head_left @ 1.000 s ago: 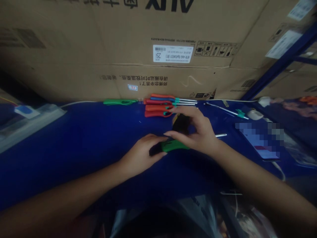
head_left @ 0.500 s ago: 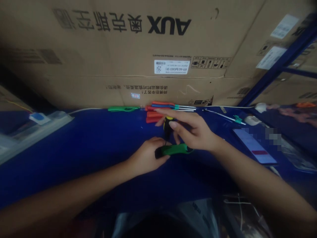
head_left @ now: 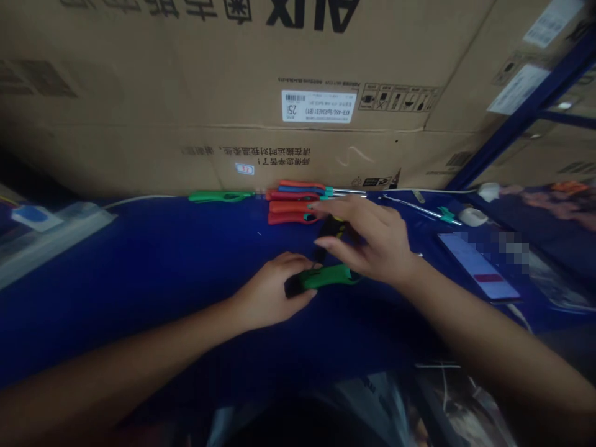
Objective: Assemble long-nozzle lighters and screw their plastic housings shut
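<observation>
My left hand [head_left: 265,295] is closed around the black end of a green lighter handle [head_left: 328,276], which lies level above the table. In my right hand [head_left: 377,239] a short black-and-yellow screwdriver [head_left: 329,231] is gripped between thumb and fingers. Its grip leans over the green handle, and its tip points down near the black end; whether the tip touches is too blurred to tell. Just beyond my right fingertips, several red and orange lighter handles [head_left: 288,217] lie side by side, with thin metal rods [head_left: 347,193] pointing right.
Another green handle [head_left: 221,196] lies along the foot of a big cardboard box [head_left: 209,93]. To the right are a metal rod with a teal piece [head_left: 421,211], a white roll [head_left: 472,216] and a phone [head_left: 477,267]. A plastic bag [head_left: 60,239] lies left on the blue table [head_left: 162,261].
The screwdriver has tilted, its top leaning to the right, and my right hand has turned with it. My left hand still holds the green handle. The whole view has shifted slightly.
</observation>
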Tool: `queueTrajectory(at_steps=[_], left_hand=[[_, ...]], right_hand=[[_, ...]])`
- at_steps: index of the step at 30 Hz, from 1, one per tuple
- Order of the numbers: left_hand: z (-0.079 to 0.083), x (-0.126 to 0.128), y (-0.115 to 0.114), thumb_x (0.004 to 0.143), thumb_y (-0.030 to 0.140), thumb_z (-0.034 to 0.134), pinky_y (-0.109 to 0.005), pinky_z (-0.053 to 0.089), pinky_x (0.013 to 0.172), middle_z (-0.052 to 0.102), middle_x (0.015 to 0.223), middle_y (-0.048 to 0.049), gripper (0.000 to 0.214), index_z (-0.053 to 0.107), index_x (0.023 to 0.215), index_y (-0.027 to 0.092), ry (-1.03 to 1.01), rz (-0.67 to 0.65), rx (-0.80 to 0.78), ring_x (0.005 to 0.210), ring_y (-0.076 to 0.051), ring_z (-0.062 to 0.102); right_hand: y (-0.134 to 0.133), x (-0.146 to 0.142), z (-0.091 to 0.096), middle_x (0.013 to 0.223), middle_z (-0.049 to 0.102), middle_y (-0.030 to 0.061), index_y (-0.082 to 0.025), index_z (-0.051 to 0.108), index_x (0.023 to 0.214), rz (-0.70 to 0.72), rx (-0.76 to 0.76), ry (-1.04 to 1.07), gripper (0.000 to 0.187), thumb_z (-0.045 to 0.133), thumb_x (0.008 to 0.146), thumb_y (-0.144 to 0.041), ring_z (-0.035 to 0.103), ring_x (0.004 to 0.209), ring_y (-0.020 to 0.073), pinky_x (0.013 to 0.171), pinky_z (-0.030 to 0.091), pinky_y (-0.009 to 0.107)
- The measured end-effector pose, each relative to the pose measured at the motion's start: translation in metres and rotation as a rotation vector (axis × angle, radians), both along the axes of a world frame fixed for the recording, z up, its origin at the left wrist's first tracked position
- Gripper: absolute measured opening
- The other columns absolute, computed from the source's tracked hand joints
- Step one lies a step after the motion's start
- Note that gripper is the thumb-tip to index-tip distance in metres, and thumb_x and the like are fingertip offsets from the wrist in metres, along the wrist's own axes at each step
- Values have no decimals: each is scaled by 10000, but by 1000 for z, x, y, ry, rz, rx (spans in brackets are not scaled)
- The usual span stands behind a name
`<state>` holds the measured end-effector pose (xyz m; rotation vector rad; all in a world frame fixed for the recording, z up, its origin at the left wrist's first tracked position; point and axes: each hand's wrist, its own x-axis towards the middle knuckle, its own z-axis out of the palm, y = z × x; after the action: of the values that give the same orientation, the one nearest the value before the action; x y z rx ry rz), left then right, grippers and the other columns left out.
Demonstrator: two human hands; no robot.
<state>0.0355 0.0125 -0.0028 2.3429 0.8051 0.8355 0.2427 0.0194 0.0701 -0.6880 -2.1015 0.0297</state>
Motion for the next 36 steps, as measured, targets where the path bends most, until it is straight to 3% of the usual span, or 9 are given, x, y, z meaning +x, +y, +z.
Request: queueTrajectory(at_steps=[4,10,14,16,21,25,27,31,36], left_hand=[[-2,-1,1,828,193,700,-429,532,968,716,1103,-70,314,683,1141,219,11,-21,12,1058,-254,661],[-5,-1,2,825,197,710,-416,534,945,710,1081,-68,270,677,1092,204,23,-12,29,1030,-255,659],[-4,-1,2,854,181,686,-394,521,968,691,1101,-61,312,664,1163,214,23,-33,29,1047,-236,644],[-3,-1,2,855,176,683,-391,519,974,690,1115,-62,338,655,1189,216,28,-35,19,1060,-234,640],[-4,-1,2,851,183,689,-404,511,995,689,1144,-71,283,674,1133,203,25,-31,21,1080,-243,633],[-4,-1,2,855,189,687,-392,541,944,690,1080,-59,337,679,1191,215,27,-22,22,1014,-228,648],[-3,-1,2,856,198,686,-403,540,960,694,1090,-65,328,690,1184,210,29,-22,20,1036,-235,648],[-4,-1,1,860,198,683,-411,517,1015,689,1176,-72,291,708,1149,207,27,-28,38,1095,-239,637],[-4,-1,2,889,218,665,-401,533,982,699,1116,-77,310,705,1195,192,27,-23,25,1048,-228,649]], right_hand=[[-5,-4,-1,1336,643,81,-255,476,1457,202,-285,-14,422,418,1041,-291,718,928,157,721,615,276],[-5,-4,-8,1082,739,64,-255,667,1222,37,171,-6,359,721,884,-363,711,980,228,814,609,325],[-5,-6,-5,1262,682,75,-248,556,1388,100,-63,-17,378,436,1030,-255,676,1110,212,858,600,340],[-3,-6,-4,1244,692,75,-241,552,1389,133,-113,21,376,453,1026,-246,693,1052,200,842,601,333],[1,0,-8,1103,742,88,-218,637,1289,9,301,-3,395,687,903,-288,706,967,228,809,596,329],[-3,-3,-5,1218,709,85,-211,567,1373,69,54,-53,387,446,1006,-196,688,1075,210,864,591,344],[-3,-6,-4,1146,729,79,-195,606,1306,83,48,-15,326,494,1003,-242,706,986,198,818,601,337],[-1,-4,-5,965,748,80,-140,677,1129,-33,431,-14,279,699,898,-295,708,836,183,727,588,277],[-1,-3,-2,1194,709,108,-148,581,1336,75,81,-106,358,447,1005,-182,675,1111,198,905,576,322]])
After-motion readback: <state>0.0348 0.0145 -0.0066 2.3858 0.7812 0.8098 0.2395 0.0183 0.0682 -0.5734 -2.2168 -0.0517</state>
